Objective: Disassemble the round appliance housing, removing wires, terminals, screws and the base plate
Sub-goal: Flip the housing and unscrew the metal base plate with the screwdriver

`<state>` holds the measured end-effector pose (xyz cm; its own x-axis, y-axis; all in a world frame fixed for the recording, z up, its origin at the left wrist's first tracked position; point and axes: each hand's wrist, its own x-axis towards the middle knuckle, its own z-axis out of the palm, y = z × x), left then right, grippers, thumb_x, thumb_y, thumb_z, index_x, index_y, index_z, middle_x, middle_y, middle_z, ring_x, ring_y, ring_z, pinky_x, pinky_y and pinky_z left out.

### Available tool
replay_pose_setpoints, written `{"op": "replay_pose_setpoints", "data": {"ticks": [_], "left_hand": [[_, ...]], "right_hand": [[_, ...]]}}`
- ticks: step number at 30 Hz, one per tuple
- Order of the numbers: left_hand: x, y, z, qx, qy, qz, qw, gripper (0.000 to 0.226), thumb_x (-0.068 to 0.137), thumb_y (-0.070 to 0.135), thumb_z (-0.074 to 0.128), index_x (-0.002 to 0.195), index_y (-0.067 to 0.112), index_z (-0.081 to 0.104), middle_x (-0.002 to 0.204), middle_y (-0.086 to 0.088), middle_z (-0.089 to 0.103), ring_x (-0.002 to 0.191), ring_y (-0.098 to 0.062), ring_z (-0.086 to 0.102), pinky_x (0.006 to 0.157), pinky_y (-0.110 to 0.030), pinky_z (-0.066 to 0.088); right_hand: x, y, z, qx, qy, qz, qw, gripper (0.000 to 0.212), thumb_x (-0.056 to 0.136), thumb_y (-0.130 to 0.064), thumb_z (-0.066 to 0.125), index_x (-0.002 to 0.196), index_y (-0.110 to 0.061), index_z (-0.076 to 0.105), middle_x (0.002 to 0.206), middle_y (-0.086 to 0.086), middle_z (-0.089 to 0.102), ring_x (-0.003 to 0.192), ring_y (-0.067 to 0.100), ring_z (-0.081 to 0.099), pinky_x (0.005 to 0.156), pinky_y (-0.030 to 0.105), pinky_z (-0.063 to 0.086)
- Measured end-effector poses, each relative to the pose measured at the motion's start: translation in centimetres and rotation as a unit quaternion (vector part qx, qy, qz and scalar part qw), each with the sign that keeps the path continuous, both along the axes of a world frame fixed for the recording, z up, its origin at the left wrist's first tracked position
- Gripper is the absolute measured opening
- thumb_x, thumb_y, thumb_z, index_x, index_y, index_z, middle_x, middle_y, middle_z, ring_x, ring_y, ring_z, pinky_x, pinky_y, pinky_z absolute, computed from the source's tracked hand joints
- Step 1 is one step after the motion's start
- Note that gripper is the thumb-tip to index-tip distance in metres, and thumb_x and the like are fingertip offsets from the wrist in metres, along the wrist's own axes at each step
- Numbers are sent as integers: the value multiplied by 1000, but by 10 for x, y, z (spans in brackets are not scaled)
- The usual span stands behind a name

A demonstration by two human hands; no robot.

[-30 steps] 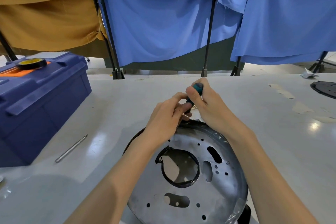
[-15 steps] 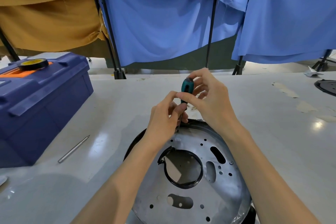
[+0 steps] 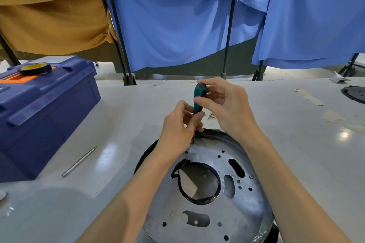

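Note:
The round appliance housing (image 3: 209, 211) lies on the white table, its silver base plate with many holes and a black-rimmed central opening facing up. A teal-handled screwdriver (image 3: 199, 94) stands upright with its tip at the plate's far edge. My right hand (image 3: 227, 108) grips the top of the handle with thumb and fingers. My left hand (image 3: 178, 130) pinches the lower handle and shaft just above the plate. The screw under the tip is hidden by my left fingers.
A blue toolbox (image 3: 43, 108) with a roll of black tape (image 3: 34, 68) on its lid stands at left. A loose metal bit (image 3: 79, 161) lies beside it. Small removed parts (image 3: 211, 116) sit behind the housing. Another black round part (image 3: 354, 94) lies at far right.
The screwdriver has come up more upright and my right hand has risen along the handle, exposing the teal grip. My left hand stays at the shaft.

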<state>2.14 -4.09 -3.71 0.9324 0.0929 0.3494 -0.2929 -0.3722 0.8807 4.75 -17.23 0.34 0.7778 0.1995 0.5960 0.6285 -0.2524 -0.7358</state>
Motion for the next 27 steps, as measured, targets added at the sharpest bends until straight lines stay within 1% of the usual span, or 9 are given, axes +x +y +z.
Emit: {"op": "replay_pose_setpoints", "data": {"ticks": [4, 7, 9, 13, 17, 19, 22, 24, 27], "left_hand": [[-1, 1, -2, 1, -10, 12, 1000, 26, 87, 31, 67, 82, 19, 45, 72, -2, 68, 69, -18, 69, 67, -50, 57], [-2, 2, -2, -8, -24, 13, 1000, 21, 89, 18, 65, 82, 18, 46, 70, -7, 66, 71, -27, 67, 64, -53, 55], [-2, 2, -2, 6, -28, -4, 1000, 7, 92, 20, 62, 92, 21, 54, 69, -6, 65, 73, -27, 66, 68, -52, 56], [-4, 2, -1, 15, 5, -52, 999, 16, 102, 24, 40, 105, 26, 56, 81, -4, 65, 83, -17, 67, 82, -48, 55], [-2, 4, -2, 25, 3, -49, 998, 6, 99, 16, 48, 98, 22, 47, 81, -3, 66, 84, -19, 66, 83, -46, 54], [-2, 4, -3, 16, 2, -49, 999, 9, 97, 17, 53, 96, 18, 44, 84, -5, 67, 79, -17, 68, 79, -45, 56], [-4, 4, -1, -5, 1, -47, 999, 19, 94, 20, 59, 100, 13, 42, 87, -7, 66, 72, -17, 71, 76, -45, 58], [-4, 3, -1, 0, 0, -58, 998, 20, 94, 24, 57, 108, 14, 46, 86, -7, 69, 74, -15, 71, 78, -40, 58], [-6, 4, -1, 20, 10, -83, 996, 18, 102, 21, 41, 117, 19, 51, 84, -5, 73, 80, -13, 71, 81, -37, 57]], "right_hand": [[-3, 2, 0, -23, 15, 43, 999, 41, 86, 8, 60, 118, -16, 66, 105, 3, 70, 101, 16, 67, 94, 35, 54], [-6, 6, 0, -42, 7, 47, 998, 39, 82, -13, 74, 118, -21, 64, 106, -4, 65, 96, 13, 63, 87, 29, 54], [-5, 6, 0, -32, -8, 22, 999, 36, 80, -19, 76, 114, -19, 66, 102, -2, 61, 89, 13, 59, 82, 27, 54], [-2, 2, 2, -27, -23, -12, 999, 36, 87, -7, 67, 121, -17, 65, 99, -1, 62, 79, 8, 57, 83, 19, 52], [-6, 4, 1, -45, -4, 12, 999, 46, 91, 8, 53, 126, -22, 62, 108, -1, 67, 99, 12, 63, 90, 19, 51], [-8, 6, 1, -39, 9, 41, 998, 39, 90, -2, 60, 123, -22, 63, 111, -1, 66, 104, 11, 61, 93, 26, 51], [-10, 7, 2, -26, 3, 40, 999, 35, 80, -22, 76, 113, -26, 67, 107, -2, 59, 98, 7, 58, 87, 22, 50], [-8, 6, 3, -7, -1, 24, 1000, 34, 82, -16, 74, 114, -24, 69, 100, 1, 60, 90, 7, 58, 83, 17, 49], [-7, 3, 3, 8, 18, 29, 999, 45, 86, 6, 62, 122, -19, 65, 99, 3, 67, 88, 6, 62, 82, 15, 51]]}}
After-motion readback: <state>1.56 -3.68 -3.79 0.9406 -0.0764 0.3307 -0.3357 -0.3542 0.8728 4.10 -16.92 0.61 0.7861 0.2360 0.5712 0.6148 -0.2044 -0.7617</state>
